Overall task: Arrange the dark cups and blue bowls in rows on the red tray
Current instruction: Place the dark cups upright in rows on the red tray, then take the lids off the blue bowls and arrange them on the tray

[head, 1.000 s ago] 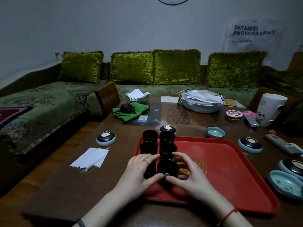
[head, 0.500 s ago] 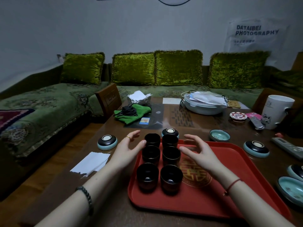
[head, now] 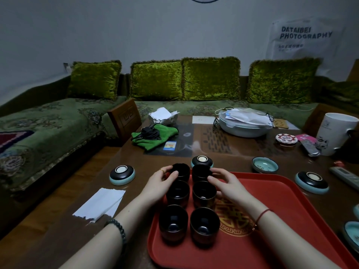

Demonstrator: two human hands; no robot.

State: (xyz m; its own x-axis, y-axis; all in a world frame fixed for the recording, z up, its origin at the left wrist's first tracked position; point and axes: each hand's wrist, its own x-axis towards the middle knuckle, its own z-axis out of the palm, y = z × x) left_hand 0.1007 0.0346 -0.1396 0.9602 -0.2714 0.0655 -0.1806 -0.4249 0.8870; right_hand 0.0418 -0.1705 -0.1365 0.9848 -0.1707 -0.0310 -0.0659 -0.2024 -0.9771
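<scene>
The left hand (head: 160, 184) clamps its grip on the far-left dark cup (head: 182, 169), the right hand (head: 228, 182) on the far-right dark cup (head: 201, 170), at the red tray's (head: 281, 208) 11 o'clock corner, a blue bowl (head: 202, 160) just beyond at 12 o'clock.
</scene>
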